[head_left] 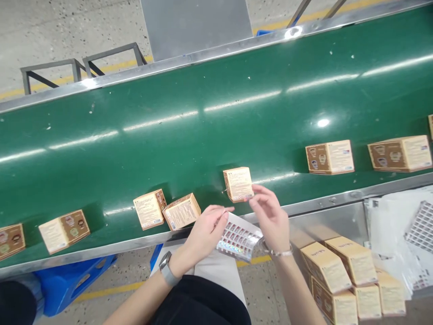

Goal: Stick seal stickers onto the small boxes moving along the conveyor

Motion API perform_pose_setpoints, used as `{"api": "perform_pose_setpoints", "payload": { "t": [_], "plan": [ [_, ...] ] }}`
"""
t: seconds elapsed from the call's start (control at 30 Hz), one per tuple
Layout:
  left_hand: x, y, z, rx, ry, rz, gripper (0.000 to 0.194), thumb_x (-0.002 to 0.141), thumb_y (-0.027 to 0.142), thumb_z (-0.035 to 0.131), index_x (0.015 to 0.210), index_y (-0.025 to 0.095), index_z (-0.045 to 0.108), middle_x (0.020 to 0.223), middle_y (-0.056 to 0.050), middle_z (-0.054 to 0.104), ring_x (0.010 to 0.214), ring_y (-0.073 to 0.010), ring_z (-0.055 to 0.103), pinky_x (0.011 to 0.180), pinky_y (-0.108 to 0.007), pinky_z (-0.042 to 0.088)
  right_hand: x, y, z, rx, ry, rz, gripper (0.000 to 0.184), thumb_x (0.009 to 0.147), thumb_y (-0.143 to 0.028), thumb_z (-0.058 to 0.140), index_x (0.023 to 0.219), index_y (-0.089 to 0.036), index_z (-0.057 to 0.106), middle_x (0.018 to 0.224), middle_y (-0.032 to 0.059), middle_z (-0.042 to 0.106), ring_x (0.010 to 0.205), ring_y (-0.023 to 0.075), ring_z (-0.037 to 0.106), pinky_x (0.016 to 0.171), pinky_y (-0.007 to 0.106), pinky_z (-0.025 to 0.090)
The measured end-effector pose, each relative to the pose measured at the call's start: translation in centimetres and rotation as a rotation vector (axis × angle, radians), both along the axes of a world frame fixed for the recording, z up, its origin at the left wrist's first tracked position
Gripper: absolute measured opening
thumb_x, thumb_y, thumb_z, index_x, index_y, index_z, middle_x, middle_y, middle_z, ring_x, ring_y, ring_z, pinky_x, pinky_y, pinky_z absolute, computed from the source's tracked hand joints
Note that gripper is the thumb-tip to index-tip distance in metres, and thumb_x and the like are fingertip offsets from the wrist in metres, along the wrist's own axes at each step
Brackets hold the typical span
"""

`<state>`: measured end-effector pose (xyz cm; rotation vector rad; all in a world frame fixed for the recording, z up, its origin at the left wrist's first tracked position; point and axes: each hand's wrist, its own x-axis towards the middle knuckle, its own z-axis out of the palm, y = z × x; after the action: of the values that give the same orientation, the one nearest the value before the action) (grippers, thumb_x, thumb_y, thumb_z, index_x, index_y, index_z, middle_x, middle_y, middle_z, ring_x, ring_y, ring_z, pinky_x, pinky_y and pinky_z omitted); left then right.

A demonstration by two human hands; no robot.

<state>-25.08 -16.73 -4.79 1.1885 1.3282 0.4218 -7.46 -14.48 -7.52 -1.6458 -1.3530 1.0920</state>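
My left hand (210,225) is closed on the top edge of a sheet of shiny stickers (238,235), printed in rows of small labels. My right hand (272,219) is at the lower right corner of a small tan carton (238,184) on the green conveyor belt (162,153). Between its thumb and finger is a tiny reddish piece that looks like a sticker (248,198), close against the carton's printed face. Left of the sheet, two more cartons stand together, a tilted carton (181,212) and a squarer carton (149,210).
Other cartons stand on the belt, such as a carton (329,157) at right and a carton (64,231) at left. Stacked cartons (341,275) and loose sticker sheets (399,234) lie at lower right. Metal rails (118,250) edge the belt; a blue stool (72,284) sits below.
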Motion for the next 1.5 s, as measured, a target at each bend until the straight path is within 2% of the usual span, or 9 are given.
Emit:
{"api": "perform_pose_setpoints", "payload": {
  "t": [0.07, 0.13, 0.2, 0.3, 0.93, 1.1, 1.37, 1.43, 1.5],
  "plan": [
    [0.2, 0.6, -0.2, 0.179, 0.008, -0.227, 0.039, 0.102, 0.030, 0.033, 0.072, 0.020, 0.055, 0.129, -0.009, 0.065, 0.141, -0.0263, 0.038, 0.112, -0.045, 0.037, 0.7, 1.4, -1.8, -0.128, 0.112, -0.180, 0.019, 0.084, -0.040, 0.064, 0.081, -0.021, 0.065, 0.117, 0.0124, 0.067, 0.110, 0.0264, 0.064, 0.090, 0.044, 0.052],
    [0.7, 1.2, -0.6, 0.297, 0.058, -0.410, 0.039, 0.102, 0.025, 0.033, 0.075, 0.018, 0.059, 0.152, -0.006, 0.045, 0.151, -0.0260, 0.019, 0.120, -0.049, 0.028, 1.0, 2.5, -3.4, -0.203, 0.187, -0.285, 0.025, 0.081, -0.045, 0.065, 0.081, -0.020, 0.064, 0.119, 0.0133, 0.066, 0.109, 0.0266, 0.064, 0.088, 0.043, 0.053],
    [1.3, 1.7, -1.0, 0.344, 0.130, -0.525, 0.038, 0.102, 0.022, 0.034, 0.079, 0.016, 0.064, 0.159, -0.004, 0.032, 0.151, -0.0256, 0.014, 0.122, -0.049, 0.025, 0.9, 3.2, -4.5, -0.232, 0.224, -0.316, 0.029, 0.079, -0.048, 0.065, 0.080, -0.019, 0.062, 0.119, 0.0135, 0.067, 0.105, 0.0260, 0.065, 0.083, 0.042, 0.054],
    [2.3, 2.2, -1.7, 0.365, 0.224, -0.606, 0.036, 0.102, 0.020, 0.037, 0.084, 0.015, 0.068, 0.158, -0.005, 0.033, 0.150, -0.0243, 0.019, 0.122, -0.046, 0.026, 0.8, 3.6, -5.2, -0.222, 0.227, -0.309, 0.032, 0.079, -0.051, 0.064, 0.081, -0.020, 0.059, 0.114, 0.0129, 0.068, 0.099, 0.0246, 0.066, 0.079, 0.040, 0.055],
    [5.4, 4.8, -1.2, 0.349, 0.283, -0.718, 0.038, 0.101, 0.017, 0.036, 0.082, 0.016, 0.069, 0.159, -0.003, 0.032, 0.149, -0.0225, 0.023, 0.120, -0.048, 0.030, 5.7, 5.9, -4.8, -0.111, -0.023, -0.049, 0.024, 0.086, -0.046, 0.059, 0.082, -0.022, 0.061, 0.106, 0.0092, 0.066, 0.100, 0.0227, 0.063, 0.086, 0.041, 0.054],
    [6.3, 5.2, -1.3, 0.365, 0.279, -0.713, 0.036, 0.100, 0.016, 0.037, 0.082, 0.015, 0.068, 0.159, -0.005, 0.031, 0.149, -0.0228, 0.024, 0.120, -0.048, 0.030, 5.4, 6.1, -4.6, -0.056, -0.094, -0.139, 0.021, 0.082, -0.043, 0.063, 0.079, -0.023, 0.060, 0.099, 0.0088, 0.066, 0.095, 0.0229, 0.062, 0.086, 0.043, 0.053],
    [7.8, 5.7, -2.0, 0.401, 0.224, -0.696, 0.034, 0.100, 0.017, 0.039, 0.082, 0.015, 0.067, 0.157, -0.007, 0.035, 0.149, -0.0234, 0.026, 0.120, -0.045, 0.029, 6.5, 7.1, -6.7, -0.068, -0.009, -0.477, 0.035, 0.074, -0.045, 0.070, 0.089, -0.023, 0.047, 0.105, 0.0092, 0.064, 0.082, 0.0194, 0.067, 0.076, 0.042, 0.057],
    [7.7, 5.6, -1.2, 0.406, 0.187, -0.683, 0.031, 0.100, 0.018, 0.040, 0.085, 0.015, 0.067, 0.148, -0.009, 0.050, 0.142, -0.0231, 0.040, 0.117, -0.041, 0.033, 6.9, 7.4, -5.8, -0.055, -0.008, -0.521, 0.031, 0.077, -0.043, 0.067, 0.091, -0.023, 0.048, 0.101, 0.0082, 0.064, 0.084, 0.0201, 0.066, 0.079, 0.042, 0.055],
    [7.0, 5.1, 0.3, 0.358, 0.158, -0.689, 0.030, 0.101, 0.020, 0.040, 0.084, 0.016, 0.065, 0.119, -0.008, 0.070, 0.117, -0.0216, 0.063, 0.100, -0.036, 0.047, 6.6, 7.0, -4.0, 0.010, -0.114, -0.475, 0.022, 0.083, -0.039, 0.062, 0.094, -0.023, 0.053, 0.100, 0.0075, 0.064, 0.086, 0.0201, 0.064, 0.083, 0.041, 0.053]
  ]
}}
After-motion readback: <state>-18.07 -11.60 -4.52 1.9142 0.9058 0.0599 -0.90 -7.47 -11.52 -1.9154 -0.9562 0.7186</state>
